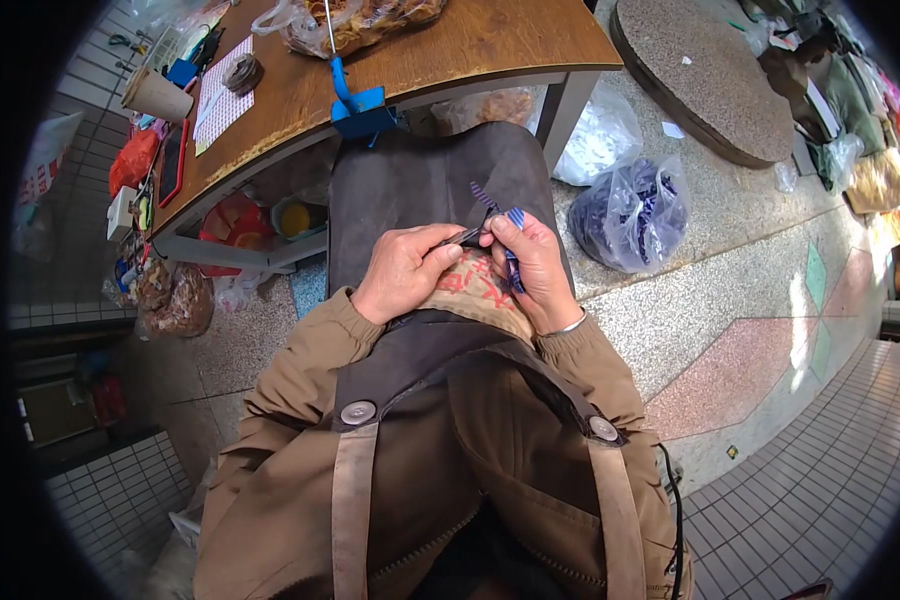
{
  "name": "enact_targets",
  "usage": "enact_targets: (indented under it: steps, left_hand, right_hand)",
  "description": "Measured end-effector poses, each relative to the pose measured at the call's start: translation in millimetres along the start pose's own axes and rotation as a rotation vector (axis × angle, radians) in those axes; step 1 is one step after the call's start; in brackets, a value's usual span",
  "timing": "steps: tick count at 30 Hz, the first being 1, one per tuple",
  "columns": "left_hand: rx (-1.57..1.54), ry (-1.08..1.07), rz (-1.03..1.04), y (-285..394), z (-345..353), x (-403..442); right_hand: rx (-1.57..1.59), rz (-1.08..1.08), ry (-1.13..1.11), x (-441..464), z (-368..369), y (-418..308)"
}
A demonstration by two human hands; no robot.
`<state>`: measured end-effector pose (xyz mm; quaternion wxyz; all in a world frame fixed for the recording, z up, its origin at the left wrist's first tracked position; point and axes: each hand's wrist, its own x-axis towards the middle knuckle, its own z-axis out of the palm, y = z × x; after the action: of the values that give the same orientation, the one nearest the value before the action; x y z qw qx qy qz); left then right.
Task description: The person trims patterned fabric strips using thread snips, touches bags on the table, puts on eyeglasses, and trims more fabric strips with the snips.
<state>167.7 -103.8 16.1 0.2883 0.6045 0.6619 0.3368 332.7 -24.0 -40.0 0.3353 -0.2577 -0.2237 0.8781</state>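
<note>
My right hand [532, 262] is closed around a blue-and-black striped strip [514, 268], whose lower end hangs below my fingers. A thin striped piece [481, 192] sticks up above the pinch. My left hand [407, 268] is closed on a dark, narrow object [464, 237] that reaches toward my right fingertips; whether it is a tool or part of the strip cannot be made out. Both hands are close together over my lap, above a beige cloth with red characters [470, 285] and a dark cover [420, 185].
A wooden table [450, 50] stands ahead, with a blue clamp-like holder [355, 105], a paper cup [157, 95] and a phone [173, 160]. A clear bag of dark blue pieces [632, 215] sits on the floor at right, near a round stone slab [700, 75].
</note>
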Motion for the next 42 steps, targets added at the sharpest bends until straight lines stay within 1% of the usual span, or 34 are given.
enact_targets:
  steps: [8, 19, 23, 34, 39, 42]
  left_hand:
    - [0.042, -0.015, -0.049, 6, -3, 1]
    - [0.030, 0.042, -0.024, 4, -2, 2]
    - [-0.003, -0.013, -0.102, 9, -4, 2]
    - [-0.044, -0.049, -0.131, 4, -3, 2]
    - [-0.064, -0.046, -0.136, 1, -3, 3]
    - [-0.059, -0.037, -0.143, 0, -1, 3]
  right_hand:
    - [-0.071, -0.085, -0.001, 2, 0, 2]
    - [-0.088, -0.118, -0.006, 3, 0, 1]
    - [-0.105, -0.137, -0.026, 3, -1, 1]
    - [-0.142, -0.126, -0.041, 6, -4, 2]
    - [-0.096, -0.109, -0.044, 7, -7, 1]
    - [0.167, 0.036, -0.068, 6, -10, -4]
